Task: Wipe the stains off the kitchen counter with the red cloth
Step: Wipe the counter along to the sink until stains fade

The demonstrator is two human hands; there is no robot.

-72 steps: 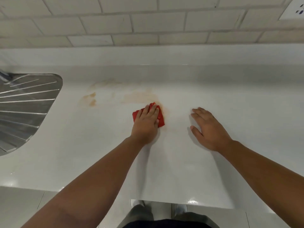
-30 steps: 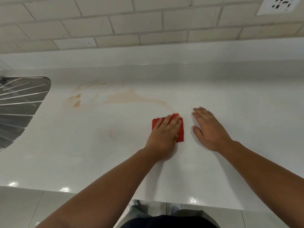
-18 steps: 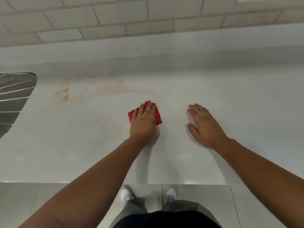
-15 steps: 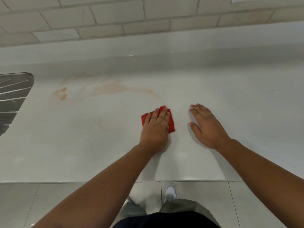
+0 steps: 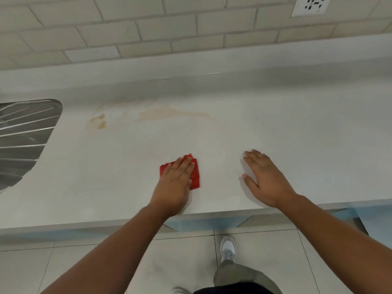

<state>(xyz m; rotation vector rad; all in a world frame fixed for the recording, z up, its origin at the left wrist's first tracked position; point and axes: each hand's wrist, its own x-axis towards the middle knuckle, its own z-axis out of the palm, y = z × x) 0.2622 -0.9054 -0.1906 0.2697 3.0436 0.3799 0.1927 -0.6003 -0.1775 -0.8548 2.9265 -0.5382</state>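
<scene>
Counter (image 5: 297,134): pale, fills the middle of the frame; its left and right ends are cut off. More of its front edge shows than half a second ago.
Tiled wall (image 5: 148,28): across the top, cropped.
Floor (image 5: 63,262): grey tiles along the bottom; one white shoe (image 5: 228,249) is clear, a second at the bottom edge is blurred.
Drainboard (image 5: 23,136): ribbed metal, left edge, only partly in view.
Stains (image 5: 169,113): faint tan smear above centre, smaller blotches to its left; edges hard to trace.
Right hand (image 5: 266,179): flat on the counter, fingers straight and slightly spread, holding nothing; unmoved.
Left hand (image 5: 175,185): straight fingers press the cloth; it has slid left, away from the right hand.
Red cloth (image 5: 196,179): folded, lower centre, mostly hidden under the left hand, well below the stains.
Socket (image 5: 310,6): upper right, top cut off.
</scene>
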